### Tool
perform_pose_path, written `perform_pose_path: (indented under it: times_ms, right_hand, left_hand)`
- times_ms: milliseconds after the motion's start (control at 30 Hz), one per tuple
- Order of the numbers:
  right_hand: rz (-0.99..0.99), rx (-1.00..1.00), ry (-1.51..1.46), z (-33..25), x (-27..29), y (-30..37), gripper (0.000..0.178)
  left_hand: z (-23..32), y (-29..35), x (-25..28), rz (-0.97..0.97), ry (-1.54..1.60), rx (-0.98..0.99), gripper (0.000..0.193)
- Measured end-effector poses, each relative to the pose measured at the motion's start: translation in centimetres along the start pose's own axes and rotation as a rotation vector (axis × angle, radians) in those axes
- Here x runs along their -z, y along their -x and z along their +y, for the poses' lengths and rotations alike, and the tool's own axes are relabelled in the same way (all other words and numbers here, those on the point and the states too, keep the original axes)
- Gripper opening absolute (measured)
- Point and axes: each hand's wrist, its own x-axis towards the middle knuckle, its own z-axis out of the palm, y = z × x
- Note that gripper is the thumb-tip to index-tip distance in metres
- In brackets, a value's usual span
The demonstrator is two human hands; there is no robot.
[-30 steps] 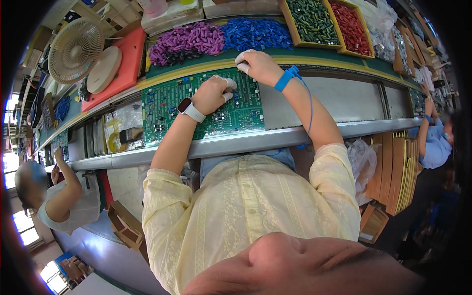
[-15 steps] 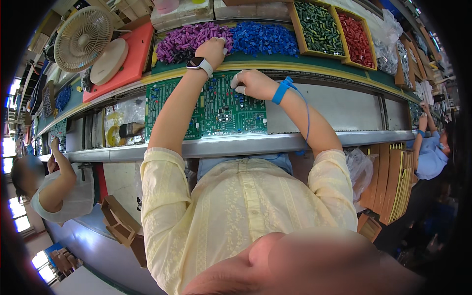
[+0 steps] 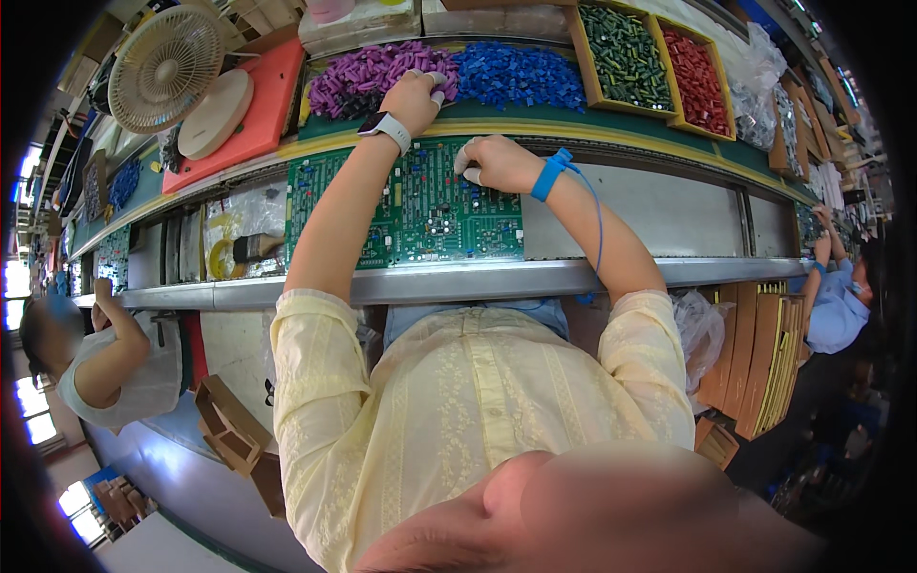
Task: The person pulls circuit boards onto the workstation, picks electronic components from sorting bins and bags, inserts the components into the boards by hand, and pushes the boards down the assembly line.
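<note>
A green circuit board (image 3: 420, 215) lies flat on the conveyor line in front of me. My left hand (image 3: 416, 97), with a white watch on the wrist, reaches past the board into the pile of purple parts (image 3: 358, 76), fingers curled among them. My right hand (image 3: 495, 162), with a blue wrist strap and cord, rests on the board's far edge with its fingertips pinched down; whether it holds a part is too small to tell. A pile of blue parts (image 3: 521, 76) lies right of the purple ones.
Trays of green parts (image 3: 626, 53) and red parts (image 3: 695, 76) sit at the far right. A fan (image 3: 164, 67), a round white disc (image 3: 215, 113) and an orange pad (image 3: 253, 124) stand far left. Other workers sit at the left (image 3: 115, 363) and right (image 3: 836, 306).
My left hand has left the board and moved up into the purple parts. My right hand has come down from the board's far edge onto the board.
</note>
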Motion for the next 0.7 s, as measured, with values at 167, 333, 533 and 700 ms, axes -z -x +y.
perform_pose_path:
  times_ms: [167,333,533,700]
  right_hand:
    - [-0.006,0.004,0.003,0.0,0.0,0.0,0.016]
    - [-0.033,0.022,0.015,-0.1,0.0,0.1,0.018]
    - [0.091,0.121,-0.067,1.2,3.2,1.5,0.025]
    - [0.624,-0.286,0.249,9.3,12.9,7.1,0.029]
  left_hand:
    - [-0.3,0.5,0.8,0.065,0.036,-0.011,0.024]
    - [0.0,0.7,0.9,0.117,-0.013,-0.025,0.017]
    - [-2.6,-0.1,-0.6,0.254,-0.014,-0.072,0.018]
    - [-0.1,2.8,3.4,0.140,0.130,0.072,0.015]
